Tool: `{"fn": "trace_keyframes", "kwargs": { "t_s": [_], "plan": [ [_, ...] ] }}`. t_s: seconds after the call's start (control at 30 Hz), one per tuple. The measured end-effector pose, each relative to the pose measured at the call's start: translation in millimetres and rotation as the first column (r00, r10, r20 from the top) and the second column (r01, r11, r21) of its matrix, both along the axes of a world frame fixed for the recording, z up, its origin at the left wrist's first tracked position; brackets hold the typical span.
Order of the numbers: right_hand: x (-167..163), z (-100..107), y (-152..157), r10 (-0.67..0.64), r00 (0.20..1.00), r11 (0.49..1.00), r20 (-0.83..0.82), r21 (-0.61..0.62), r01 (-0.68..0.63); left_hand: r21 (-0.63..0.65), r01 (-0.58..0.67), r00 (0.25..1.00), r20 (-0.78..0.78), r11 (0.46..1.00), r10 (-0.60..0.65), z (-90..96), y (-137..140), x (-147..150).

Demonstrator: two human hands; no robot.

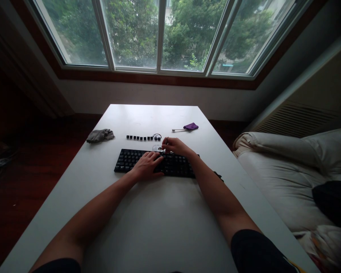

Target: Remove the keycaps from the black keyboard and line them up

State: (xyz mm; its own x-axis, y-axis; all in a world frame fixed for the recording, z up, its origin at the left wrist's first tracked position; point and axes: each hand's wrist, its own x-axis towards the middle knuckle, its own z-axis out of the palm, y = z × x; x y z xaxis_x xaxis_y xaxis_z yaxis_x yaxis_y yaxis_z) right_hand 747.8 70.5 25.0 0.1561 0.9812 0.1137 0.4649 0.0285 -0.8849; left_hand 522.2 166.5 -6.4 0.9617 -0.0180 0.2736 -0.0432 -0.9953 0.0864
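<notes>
A black keyboard (127, 159) lies across the white table. My left hand (147, 165) rests flat on its middle, fingers stretched out over the keys. Above the keyboard's back edge is my right hand (174, 146), its fingers pinched together around something small and dark that I cannot make out. Just left of those fingertips sits a clear round dish or lid (155, 148), partly hidden by the hand. Behind the keyboard runs a row of several loose black keycaps (141, 138), with a thin dark loop (157, 135) at its right end.
On the white table (159, 227), a crumpled grey cloth (100, 135) lies at the left edge. A purple cloth (191, 126) and a thin white-tipped stick (178, 130) are at the back right. A pale sofa (272, 178) stands to the right, a window ahead.
</notes>
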Motion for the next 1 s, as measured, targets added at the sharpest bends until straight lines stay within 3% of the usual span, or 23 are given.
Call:
{"fn": "trace_keyframes", "kwargs": {
  "t_s": [0.3,0.53,0.67,0.83,1.0],
  "plan": [
    [1,-16,5,-0.073,0.991,0.996,-0.111,0.048,0.078,-0.029,-0.003,1.000,-0.002,1.000,0.003,2.4,-1,0],
    [3,-16,5,-0.063,0.995,0.997,-0.074,0.048,0.066,-0.020,-0.006,1.000,-0.011,1.000,0.005,1.3,-1,0],
    [7,-11,1,-0.074,0.996,0.997,0.046,0.034,0.073,-0.012,-0.005,1.000,-0.005,1.000,0.004,0.2,-1,1],
    [12,-1,-7,0.016,0.992,0.999,0.126,-0.047,-0.010,-0.013,-0.006,1.000,-0.002,1.000,0.006,-0.1,-1,0],
    [9,0,-6,-0.081,0.964,0.996,0.254,0.041,0.073,-0.015,-0.009,1.000,-0.004,1.000,0.009,-0.5,-2,1]
  ]
}}
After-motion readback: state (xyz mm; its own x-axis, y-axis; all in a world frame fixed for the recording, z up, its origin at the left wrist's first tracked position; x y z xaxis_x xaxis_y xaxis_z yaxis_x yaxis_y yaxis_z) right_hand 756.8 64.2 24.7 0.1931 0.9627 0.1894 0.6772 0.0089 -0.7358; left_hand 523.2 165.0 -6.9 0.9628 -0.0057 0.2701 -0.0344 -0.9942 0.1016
